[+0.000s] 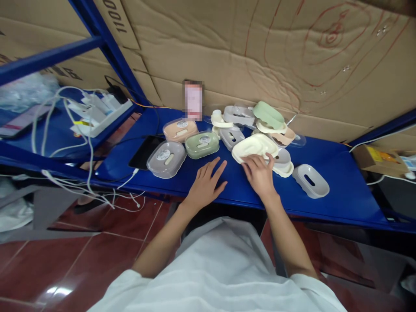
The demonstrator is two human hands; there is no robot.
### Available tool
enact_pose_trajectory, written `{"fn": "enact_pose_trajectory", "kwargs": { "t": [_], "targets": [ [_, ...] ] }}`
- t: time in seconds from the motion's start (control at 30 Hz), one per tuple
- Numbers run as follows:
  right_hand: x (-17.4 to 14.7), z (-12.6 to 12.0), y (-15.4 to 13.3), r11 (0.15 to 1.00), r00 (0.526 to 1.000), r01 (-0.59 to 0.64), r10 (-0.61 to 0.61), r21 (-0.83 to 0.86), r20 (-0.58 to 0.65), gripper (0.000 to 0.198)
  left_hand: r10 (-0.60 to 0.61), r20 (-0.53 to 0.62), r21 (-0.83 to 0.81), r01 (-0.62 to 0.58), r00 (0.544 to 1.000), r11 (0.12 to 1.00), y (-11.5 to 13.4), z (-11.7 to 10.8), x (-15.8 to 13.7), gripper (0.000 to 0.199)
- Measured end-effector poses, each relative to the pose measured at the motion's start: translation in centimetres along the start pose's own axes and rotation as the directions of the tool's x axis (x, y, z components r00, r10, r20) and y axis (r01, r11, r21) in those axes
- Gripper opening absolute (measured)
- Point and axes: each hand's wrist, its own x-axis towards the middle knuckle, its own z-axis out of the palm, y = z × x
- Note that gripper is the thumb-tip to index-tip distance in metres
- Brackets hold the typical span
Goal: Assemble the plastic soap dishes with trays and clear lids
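My right hand [259,172] has its fingers bent over the near edge of a cream soap dish [250,145], gripping it. This dish rests against a grey soap dish [282,158] and another cream piece. My left hand [208,181] lies palm down at the table's front with its fingers spread, holding nothing. Beyond its fingertips stands a green soap box [202,145] under a clear lid. A grey soap box [167,160] and a peach soap box [180,130], both lidded and labelled, sit to its left. Off to the right is a separate grey soap dish [311,180] with a slot.
Loose soap dish parts, including a green tray [268,115], are heaped at the back of the blue table [344,186]. A phone [193,99] leans on the cardboard. A black tablet [146,151], cables and a power strip [107,119] are at left; a small box [380,164] is right.
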Motion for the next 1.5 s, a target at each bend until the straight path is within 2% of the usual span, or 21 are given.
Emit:
{"fn": "enact_pose_trajectory", "kwargs": {
  "t": [0.13,0.23,0.3,0.37,0.47,0.53,0.77,1.5],
  "targets": [
    [-1.9,0.1,-4.1,0.964,0.983,0.183,-0.186,0.193,-0.004,0.022,0.101,0.058,-0.063,-0.097,0.993,0.993,0.0,-0.4,-0.2,0.071],
    [-3.2,0.4,-4.9,0.916,0.961,0.263,-0.277,0.302,0.006,0.025,0.114,0.101,-0.115,-0.102,0.988,0.988,-0.1,-0.3,-0.2,0.064],
    [-3.8,0.4,-3.8,0.918,0.97,0.229,-0.242,0.324,-0.001,0.024,0.1,0.095,-0.119,-0.088,0.99,0.989,-0.2,-0.1,-0.3,0.055],
    [-4.2,0.4,-2.1,0.937,0.988,0.147,-0.153,0.316,-0.006,0.023,0.081,0.063,-0.111,-0.074,0.995,0.991,-0.3,0.2,-0.3,0.049],
    [-4.4,0.5,-0.1,0.953,1.0,0.014,-0.018,0.304,0.012,0.024,0.069,0.04,-0.124,-0.064,0.997,0.99,-0.4,0.6,-0.4,0.047],
    [-4.4,0.8,0.2,0.952,0.999,-0.037,0.025,0.303,0.044,0.027,0.053,0.043,-0.137,-0.047,0.998,0.989,-0.5,0.6,-0.4,0.047],
    [-4.4,1.2,-0.5,0.965,0.996,-0.042,0.019,0.259,0.089,0.034,0.031,0.064,-0.139,-0.022,0.997,0.99,-0.4,0.4,-0.2,0.046],
    [-4.7,1.1,-0.2,0.958,0.993,-0.054,0.022,0.282,0.115,0.034,0.016,0.055,-0.15,-0.008,0.998,0.989,-0.6,0.5,-0.2,0.047]
  ]
}}
